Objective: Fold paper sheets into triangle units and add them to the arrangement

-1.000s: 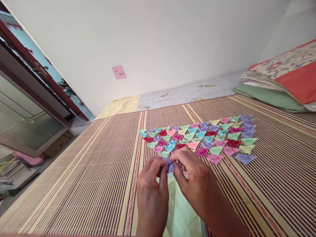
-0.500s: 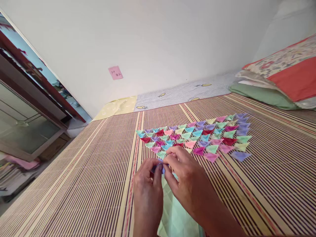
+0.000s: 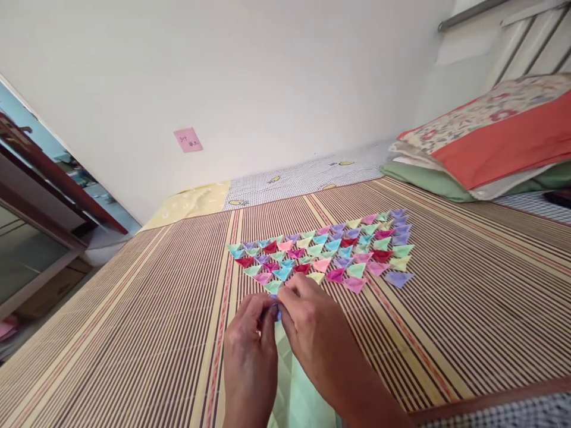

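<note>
Pinches purple piece (image 3: 279,315) between left hand (image 3: 251,345) and right hand (image 3: 314,333), with closed grip. Works near folded pieces (image 3: 332,245) on striped mat (image 3: 134,309).

Two hands (image 3: 250,353) (image 3: 314,333), one held paper (image 3: 279,315), one note (image 3: 188,140)

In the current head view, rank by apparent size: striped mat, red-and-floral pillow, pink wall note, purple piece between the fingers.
Largest to smallest:
1. Striped mat
2. Red-and-floral pillow
3. Pink wall note
4. Purple piece, partly hidden, so ranked by its visible part only
</note>
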### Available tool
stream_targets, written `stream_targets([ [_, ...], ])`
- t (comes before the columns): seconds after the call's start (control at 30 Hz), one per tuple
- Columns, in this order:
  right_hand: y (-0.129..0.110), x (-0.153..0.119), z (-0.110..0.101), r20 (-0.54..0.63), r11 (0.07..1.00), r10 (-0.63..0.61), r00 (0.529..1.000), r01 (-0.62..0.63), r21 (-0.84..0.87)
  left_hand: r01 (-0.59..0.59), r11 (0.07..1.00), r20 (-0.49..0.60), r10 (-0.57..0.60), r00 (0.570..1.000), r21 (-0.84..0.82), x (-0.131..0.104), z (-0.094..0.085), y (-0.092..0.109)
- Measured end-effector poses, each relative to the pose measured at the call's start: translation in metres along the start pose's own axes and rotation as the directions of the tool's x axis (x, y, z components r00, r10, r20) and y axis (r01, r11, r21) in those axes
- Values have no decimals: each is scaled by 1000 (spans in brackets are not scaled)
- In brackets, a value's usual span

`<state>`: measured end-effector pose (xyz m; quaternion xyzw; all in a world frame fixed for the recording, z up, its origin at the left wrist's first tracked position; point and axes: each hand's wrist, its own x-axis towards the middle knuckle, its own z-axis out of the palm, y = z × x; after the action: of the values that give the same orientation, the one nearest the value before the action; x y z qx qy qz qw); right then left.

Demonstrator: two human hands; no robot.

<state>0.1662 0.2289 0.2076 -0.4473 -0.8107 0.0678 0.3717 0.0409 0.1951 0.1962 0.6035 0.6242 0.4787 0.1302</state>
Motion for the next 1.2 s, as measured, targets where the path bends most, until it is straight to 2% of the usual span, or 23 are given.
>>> stream_targets([
  [0.13,5,3,-2,-10,996,2,1000,-1,91,7,1000,2,-7,1000,4,1,-1,1],
  [0.3,8,6,-2,12,976,2,1000,-5,217,89,994,3,-89,996,-56,1,-3,3],
  [0.43,19,6,-14,40,953,-23,999,10,303,176,962,76,-163,984,-208,3,-13,5],
  [0.5,39,2,-28,67,946,-26,997,2,326,165,931,50,-158,986,-327,5,-22,3],
  [0.57,68,-5,-45,63,958,23,998,-40,282,147,909,-54,-182,982,-389,6,-30,-2],
  [0.67,114,-13,-66,46,991,101,994,-105,80,160,891,-171,-253,952,-424,7,-36,-10],
  [0.73,134,-15,-69,81,991,123,989,-118,-63,184,882,-159,-276,948,-434,7,-36,-13],
  [0.8,142,-11,-62,107,990,120,987,-110,-93,202,875,-107,-275,955,-441,7,-35,-15],
  [0.93,136,-1,-32,162,988,108,981,-88,-127,243,875,-9,-272,962,-417,7,-35,-16],
  [1.07,133,3,-6,210,976,134,968,-92,-198,256,875,16,-274,962,-411,6,-37,-20],
  [1.2,136,2,6,231,954,173,957,-104,-280,266,871,35,-277,960,-413,7,-36,-21],
])
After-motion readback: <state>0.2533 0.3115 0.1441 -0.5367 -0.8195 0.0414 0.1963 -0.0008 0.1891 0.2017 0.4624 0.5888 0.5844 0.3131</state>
